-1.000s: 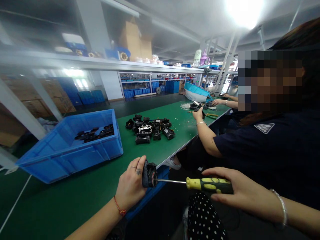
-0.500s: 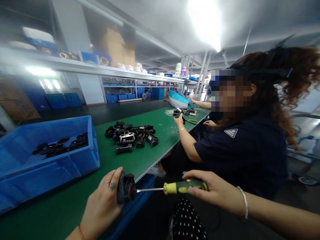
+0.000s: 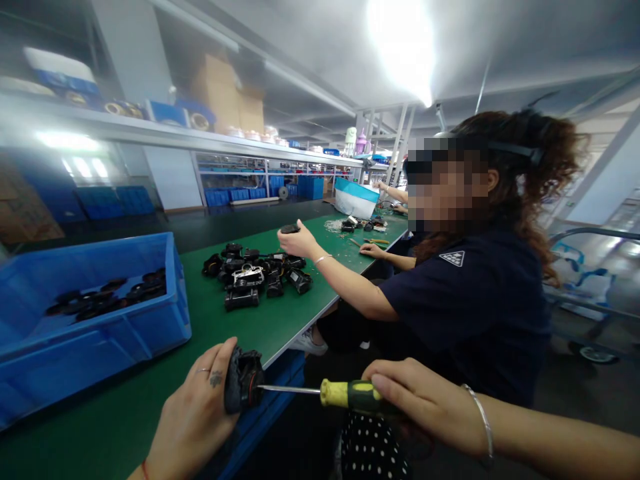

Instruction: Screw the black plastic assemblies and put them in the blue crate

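Seeing at far left a blue bin (image 3: pixel 100 347) on the green counter (image 3: pixel 213 327), with dark round pieces (image 3: pixel 143 290) lying inside. Gripping a black part (image 3: pixel 247 380) with the left hand (image 3: pixel 193 393), just by the counter's near edge in this view, keeping the grey outer side in the fingers. Standing that part nearly upright along its long axis and facing its hollow side right. Seeing beyond it, on the counter, a pile of black parts (image 3: pixel 245 280), lying at mixed angles. Pointing a yellow-and-dark-green screwdriver (image 3: pixel 343 393) left, straight at the hollow side, laying its long axis almost level, with the handle end dipping slightly to the right. Meeting the part with the tip; being unable to tell any screw from here. Wrapping the right hand (image 3: pixel 410 390) around the rear of the handle, with the thumb lying along the top.

Comparing with half a second ago: holding the part and the screwdriver in much the same line, but covering more of the handle with the right hand. Finding the co-worker's hand (image 3: pixel 300 241) now over by the pile rather than farther along the counter, gripping a small black piece (image 3: pixel 289 229).
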### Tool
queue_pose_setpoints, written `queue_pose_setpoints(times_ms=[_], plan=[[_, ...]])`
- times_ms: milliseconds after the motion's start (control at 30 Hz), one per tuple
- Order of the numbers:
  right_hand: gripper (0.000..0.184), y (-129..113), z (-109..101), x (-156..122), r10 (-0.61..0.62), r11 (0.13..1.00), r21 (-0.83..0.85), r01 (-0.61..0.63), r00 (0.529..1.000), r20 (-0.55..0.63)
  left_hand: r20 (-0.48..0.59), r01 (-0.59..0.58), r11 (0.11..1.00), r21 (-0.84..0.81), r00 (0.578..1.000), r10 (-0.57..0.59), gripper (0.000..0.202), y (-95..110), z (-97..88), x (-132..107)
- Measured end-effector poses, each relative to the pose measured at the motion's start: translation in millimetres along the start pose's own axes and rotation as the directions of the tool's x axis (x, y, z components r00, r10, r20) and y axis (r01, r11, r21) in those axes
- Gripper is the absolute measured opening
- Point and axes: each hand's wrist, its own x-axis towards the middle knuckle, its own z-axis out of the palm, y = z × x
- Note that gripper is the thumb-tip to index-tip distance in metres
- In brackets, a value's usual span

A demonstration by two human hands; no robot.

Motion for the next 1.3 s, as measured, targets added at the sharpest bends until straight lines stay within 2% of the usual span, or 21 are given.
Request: queue_pose_setpoints(times_ms=[67,133,233,333,433,533,633,700,767,800,867,933,1000,1067,1100,1167,1300], plan=[[0.06,1,-2,2,-0.063,0.997,-0.05,0.059,0.995,-0.073,-0.006,-0.009,1.0,-0.006,1.0,0.009,0.051,0,0.5,-1],[0.053,2,-4,5,-0.104,0.991,-0.102,0.091,0.986,-0.127,-0.004,-0.003,1.0,-0.007,1.0,0.003,0.052,-1,0.4,-1],[0.047,2,-8,11,-0.102,0.992,-0.091,0.088,0.983,-0.154,-0.015,0.013,1.0,0.014,1.0,-0.013,0.051,-5,-3.1,2],[0.055,-1,-8,19,-0.043,0.999,-0.029,0.04,0.994,-0.098,-0.056,0.045,0.998,0.032,0.997,-0.043,0.051,-10,-10.5,7],[0.054,-9,-3,34,-0.018,0.999,-0.029,0.017,1.0,-0.021,-0.054,0.122,0.992,0.042,0.991,-0.12,0.058,-23,-18.6,12],[0.058,-26,10,57,-0.047,0.997,0.059,0.045,0.998,0.031,-0.025,0.208,0.975,0.077,0.978,-0.207,0.061,-50,-29.8,23],[0.065,-56,26,91,-0.124,0.959,0.268,0.091,0.986,0.108,0.0,0.268,0.955,0.129,0.963,-0.27,0.061,-91,-47.6,46],[0.061,-80,36,122,-0.205,0.911,0.385,0.147,0.972,0.114,0.009,0.311,0.934,0.174,0.948,-0.317,0.063,-122,-59.7,68],[0.049,-104,44,156,-0.276,0.877,0.427,0.219,0.958,0.078,0.01,0.344,0.912,0.221,0.935,-0.355,0.064,-151,-67.3,89],[0.041,-115,48,174,-0.316,0.88,0.385,0.277,0.948,0.042,0.013,0.36,0.902,0.24,0.928,-0.373,0.065,-164,-68.3,97],[0.026,-132,53,207,-0.411,0.892,0.176,0.416,0.909,-0.067,0.036,0.396,0.88,0.264,0.907,-0.419,0.066,-188,-64.1,107],[0.014,-140,56,235,-0.51,0.86,-0.092,0.502,0.84,-0.182,0.067,0.441,0.852,0.283,0.877,-0.476,0.065,-206,-52.9,109],[0.021,-138,56,255,-0.588,0.807,-0.267,0.527,0.759,-0.279,0.085,0.489,0.819,0.301,0.841,-0.534,0.065,-219,-38.9,106],[0.029,-130,54,270,-0.632,0.771,-0.367,0.52,0.691,-0.349,0.096,0.529,0.788,0.315,0.809,-0.581,0.064,-227,-27.2,103],[0.029,-127,53,276,-0.654,0.753,-0.405,0.519,0.662,-0.367,0.099,0.54,0.779,0.319,0.799,-0.594,0.064,-229,-23.1,101],[0.03,-122,51,285,-0.698,0.713,-0.43,0.554,0.619,-0.361,0.1,0.522,0.786,0.332,0.809,-0.58,0.062,-230,-18.6,100],[0.036,-131,53,297,-0.75,0.66,-0.352,0.664,0.61,-0.256,0.086,0.443,0.817,0.369,0.859,-0.505,0.06,-230,-17.7,101]])
